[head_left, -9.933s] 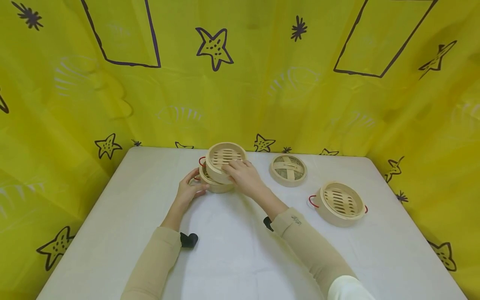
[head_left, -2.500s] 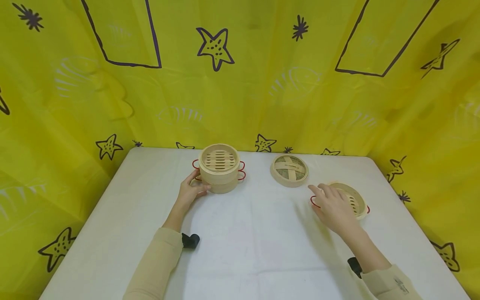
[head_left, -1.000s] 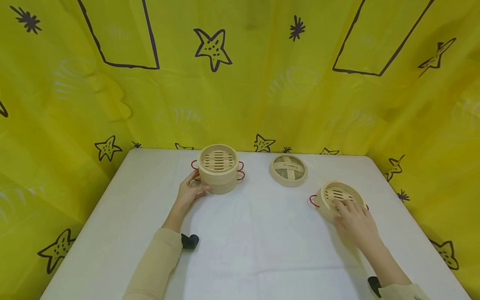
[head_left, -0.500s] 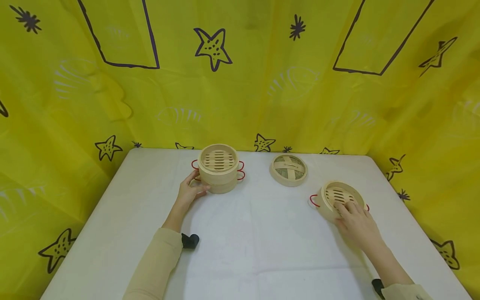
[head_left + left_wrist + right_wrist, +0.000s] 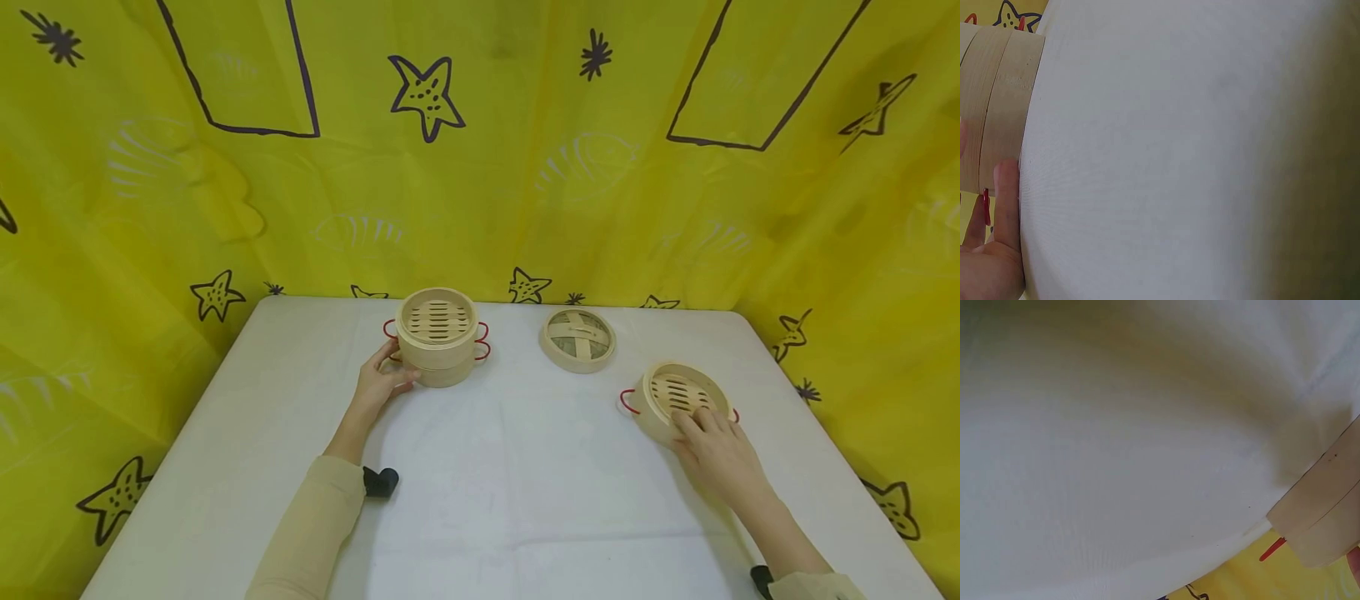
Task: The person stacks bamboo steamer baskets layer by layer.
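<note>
Two round bamboo steamer baskets stand stacked toward the back of the table, the upper basket squarely over the lower basket. My left hand holds the lower one at its left side, thumb at the front and fingers near the red handle; the left wrist view shows the thumb along the wall. On the right, a third steamer basket with slatted base and red handles sits on the table. My right hand grips its near rim, fingertips inside over the slats and thumb outside.
A round bamboo lid with crossed strips lies between the stack and the third basket. The white-covered table ends at a yellow curtain with drawn starfish at the back and sides.
The upper basket, earlier tilted in my right hand, now sits level on the lower one. My right hand has moved right to the third basket's rim. The left hand stays put.
</note>
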Action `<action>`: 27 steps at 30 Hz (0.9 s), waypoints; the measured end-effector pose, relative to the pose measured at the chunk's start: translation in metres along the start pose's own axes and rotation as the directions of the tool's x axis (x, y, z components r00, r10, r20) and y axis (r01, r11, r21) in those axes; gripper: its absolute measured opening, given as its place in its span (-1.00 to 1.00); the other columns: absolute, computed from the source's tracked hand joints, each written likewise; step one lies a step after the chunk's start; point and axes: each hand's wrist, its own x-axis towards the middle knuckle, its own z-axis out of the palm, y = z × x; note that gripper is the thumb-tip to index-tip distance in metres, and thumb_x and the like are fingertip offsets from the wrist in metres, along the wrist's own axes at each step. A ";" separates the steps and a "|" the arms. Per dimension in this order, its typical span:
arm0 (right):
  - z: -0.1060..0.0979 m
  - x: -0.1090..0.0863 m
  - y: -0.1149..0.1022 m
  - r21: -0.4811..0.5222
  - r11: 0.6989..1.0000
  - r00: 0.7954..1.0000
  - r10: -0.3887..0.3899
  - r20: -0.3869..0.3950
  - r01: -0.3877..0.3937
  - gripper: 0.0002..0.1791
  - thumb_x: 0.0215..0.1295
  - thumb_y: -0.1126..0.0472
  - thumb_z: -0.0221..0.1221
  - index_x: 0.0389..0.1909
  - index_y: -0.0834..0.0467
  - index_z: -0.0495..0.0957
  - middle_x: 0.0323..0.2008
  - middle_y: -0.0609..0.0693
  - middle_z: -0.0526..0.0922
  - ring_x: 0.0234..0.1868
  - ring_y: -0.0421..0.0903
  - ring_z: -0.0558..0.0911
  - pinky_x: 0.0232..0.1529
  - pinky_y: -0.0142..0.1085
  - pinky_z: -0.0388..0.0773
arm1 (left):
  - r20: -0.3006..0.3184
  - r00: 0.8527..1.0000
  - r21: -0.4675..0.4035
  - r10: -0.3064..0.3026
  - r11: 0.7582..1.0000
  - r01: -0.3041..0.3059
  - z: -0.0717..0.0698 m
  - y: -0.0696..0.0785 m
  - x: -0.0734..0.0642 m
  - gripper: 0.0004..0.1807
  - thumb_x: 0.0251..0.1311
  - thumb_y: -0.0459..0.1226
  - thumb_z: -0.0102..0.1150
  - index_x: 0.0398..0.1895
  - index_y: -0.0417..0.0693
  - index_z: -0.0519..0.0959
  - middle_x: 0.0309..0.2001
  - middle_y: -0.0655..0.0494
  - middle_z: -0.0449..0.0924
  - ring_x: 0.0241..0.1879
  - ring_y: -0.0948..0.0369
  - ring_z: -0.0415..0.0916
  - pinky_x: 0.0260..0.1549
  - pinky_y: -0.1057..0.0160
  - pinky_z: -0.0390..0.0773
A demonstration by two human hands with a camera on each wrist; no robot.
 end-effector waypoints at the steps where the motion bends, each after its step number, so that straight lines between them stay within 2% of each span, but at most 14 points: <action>1: 0.000 0.000 0.000 0.002 1.000 1.000 -0.004 -0.005 0.004 -0.49 -0.21 0.26 0.34 -0.13 0.19 0.43 -0.42 0.07 0.32 -0.35 0.13 0.39 -0.36 0.03 0.34 | -0.002 1.000 -0.004 -0.001 1.000 0.001 0.000 0.000 0.000 -0.13 -0.07 -0.53 0.28 0.36 -0.03 0.16 0.34 0.03 0.06 -0.16 0.17 0.45 -0.26 0.27 0.63; 7: 0.000 -0.001 0.000 0.007 1.000 0.999 -0.024 -0.026 0.024 -0.51 -0.19 0.27 0.31 -0.13 0.16 0.41 -0.43 0.06 0.32 -0.37 0.12 0.38 -0.37 0.01 0.34 | 0.001 1.000 -0.011 0.002 1.000 -0.002 0.000 0.000 0.001 -0.13 -0.07 -0.54 0.26 0.36 -0.03 0.15 0.33 0.03 0.07 -0.08 0.12 0.41 -0.26 0.28 0.63; 14: -0.002 -0.001 0.000 0.012 1.000 1.000 -0.016 -0.007 0.016 -0.56 -0.08 0.25 0.29 -0.12 0.15 0.41 -0.40 0.05 0.32 -0.35 0.11 0.38 -0.35 0.01 0.33 | 0.003 1.000 -0.010 0.003 1.000 -0.003 -0.001 -0.001 0.001 -0.12 -0.07 -0.53 0.27 0.37 -0.04 0.14 0.34 0.02 0.06 -0.04 0.08 0.40 -0.25 0.27 0.63; 22: -0.002 -0.001 0.001 0.012 1.000 1.000 -0.003 0.004 0.003 -0.54 -0.11 0.24 0.31 -0.11 0.15 0.43 -0.38 0.06 0.34 -0.32 0.12 0.39 -0.32 0.04 0.34 | 0.012 1.000 -0.004 -0.002 1.000 0.002 -0.001 -0.002 0.003 -0.12 -0.06 -0.51 0.28 0.37 -0.04 0.12 0.35 0.03 0.05 -0.03 0.07 0.39 -0.22 0.27 0.62; 27: -0.004 0.000 -0.001 0.008 1.000 1.000 0.008 0.021 -0.009 -0.53 -0.14 0.25 0.32 -0.12 0.15 0.43 -0.37 0.07 0.34 -0.30 0.14 0.40 -0.29 0.05 0.35 | 0.010 1.000 -0.003 -0.002 1.000 0.002 -0.001 -0.004 0.004 -0.13 -0.07 -0.51 0.28 0.37 -0.03 0.14 0.34 0.03 0.06 0.07 0.04 0.30 -0.22 0.27 0.62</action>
